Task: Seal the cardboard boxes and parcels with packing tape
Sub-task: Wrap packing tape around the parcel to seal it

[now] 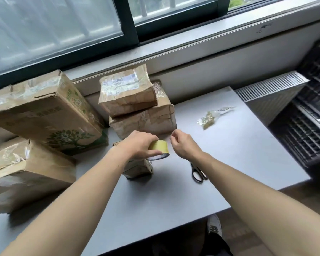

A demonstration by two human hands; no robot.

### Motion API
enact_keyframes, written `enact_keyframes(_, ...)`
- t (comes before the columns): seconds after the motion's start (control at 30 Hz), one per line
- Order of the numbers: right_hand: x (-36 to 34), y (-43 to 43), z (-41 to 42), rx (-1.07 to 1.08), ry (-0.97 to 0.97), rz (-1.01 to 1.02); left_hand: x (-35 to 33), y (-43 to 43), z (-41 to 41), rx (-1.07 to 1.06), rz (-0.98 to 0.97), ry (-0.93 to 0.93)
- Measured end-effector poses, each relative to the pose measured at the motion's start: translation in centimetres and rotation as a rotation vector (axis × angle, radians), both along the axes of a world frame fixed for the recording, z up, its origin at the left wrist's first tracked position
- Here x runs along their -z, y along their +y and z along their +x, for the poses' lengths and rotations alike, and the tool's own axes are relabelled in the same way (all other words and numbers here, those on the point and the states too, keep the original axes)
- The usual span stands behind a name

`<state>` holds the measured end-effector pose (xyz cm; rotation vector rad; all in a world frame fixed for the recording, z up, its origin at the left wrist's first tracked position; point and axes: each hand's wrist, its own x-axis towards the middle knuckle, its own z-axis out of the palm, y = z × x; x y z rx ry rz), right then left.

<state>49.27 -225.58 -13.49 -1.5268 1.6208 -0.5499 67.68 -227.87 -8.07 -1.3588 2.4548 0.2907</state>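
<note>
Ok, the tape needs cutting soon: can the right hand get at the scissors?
Probably yes: the scissors lie on the table beside the right forearm, nothing between. But the fingers of the right hand seem to pinch the tape end, so it must let go first.

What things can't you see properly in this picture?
All in the head view:
- Small parcel: its top is hidden under the left hand and the tape roll.
- Scissors: the blades are partly covered by the right forearm.
- Right hand: its fingers pinch together, but any tape end is too thin to see.
- Label on the top parcel: print too blurred to read.
</note>
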Motion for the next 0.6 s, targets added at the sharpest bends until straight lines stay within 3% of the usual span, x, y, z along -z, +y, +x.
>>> enact_keyframes(0.3, 4.3, 4.3, -4.5, 0.033, 0.324, 0.259, 0.2, -0.7, -1.6, 0.069, 0.044, -0.105)
enact_keyframes(0.6, 7.9, 6.4, -4.7, 0.004, 0.527, 0.198, 0.8, -0.6, -1.0, 0.074, -0.011, -0.142)
